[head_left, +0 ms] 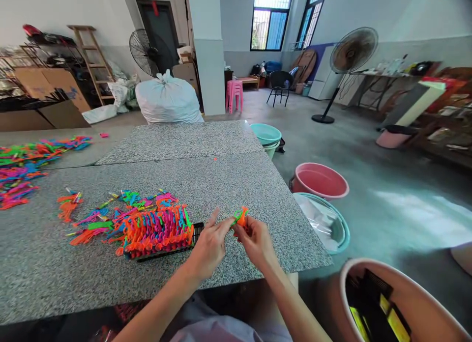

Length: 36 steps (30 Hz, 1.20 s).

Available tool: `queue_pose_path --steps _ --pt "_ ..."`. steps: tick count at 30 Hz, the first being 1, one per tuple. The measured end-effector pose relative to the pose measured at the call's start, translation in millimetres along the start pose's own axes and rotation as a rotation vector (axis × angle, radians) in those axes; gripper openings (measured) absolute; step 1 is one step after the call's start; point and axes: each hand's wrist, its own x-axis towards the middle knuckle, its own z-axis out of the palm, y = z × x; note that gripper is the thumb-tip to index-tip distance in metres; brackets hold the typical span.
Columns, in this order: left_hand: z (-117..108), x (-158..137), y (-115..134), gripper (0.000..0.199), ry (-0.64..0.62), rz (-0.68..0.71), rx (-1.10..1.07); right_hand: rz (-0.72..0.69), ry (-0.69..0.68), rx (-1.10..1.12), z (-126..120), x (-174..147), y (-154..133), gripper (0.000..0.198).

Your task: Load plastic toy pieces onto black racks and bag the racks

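Note:
My right hand (258, 241) pinches a small orange and green plastic piece (242, 215) just above the speckled tabletop (221, 185). My left hand (209, 246) meets it from the other side, its fingertips closed on the green part. To the left of my hands stands a black rack (198, 230) filled with a tight row of orange, pink, blue and green plastic pieces (158, 229). Only its right end shows bare. Behind and left of the rack lie loose pieces of the same bright colours (98, 219). The exact kind of piece is too small to make out.
A larger heap of bright pieces (22, 170) covers the table's far left. Past the back edge sits a big white sack (167, 101). Along the right side stand a red tub (320, 180), a teal basin (342, 234) and a pink bin (368, 266) holding black and yellow items.

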Motion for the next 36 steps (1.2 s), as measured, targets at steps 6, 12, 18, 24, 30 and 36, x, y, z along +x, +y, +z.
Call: queue_pose_path --steps 6,12,18,24,30,36 --pt "19.7 1.1 0.6 0.041 -0.006 -0.055 -0.085 0.099 -0.023 0.122 -14.1 -3.7 4.7 0.036" --pt "34.5 7.5 5.6 0.026 0.086 -0.216 -0.195 0.186 0.005 0.458 -25.5 -15.5 0.0 0.041" --pt "33.4 10.1 13.3 0.019 -0.028 -0.346 -0.472 0.13 0.203 0.29 -32.5 -24.1 5.3 0.027" --pt "38.4 7.4 22.2 0.028 -0.097 -0.576 -0.77 0.146 0.22 0.245 -41.0 -21.9 12.3 0.025" --pt "42.4 8.3 12.5 0.03 0.005 -0.726 -0.839 0.05 0.227 0.065 -49.2 -23.9 9.1 0.015" --pt "32.2 9.3 8.3 0.028 -0.018 -0.743 -0.861 -0.046 0.164 -0.116 -41.4 -26.5 7.9 0.02"
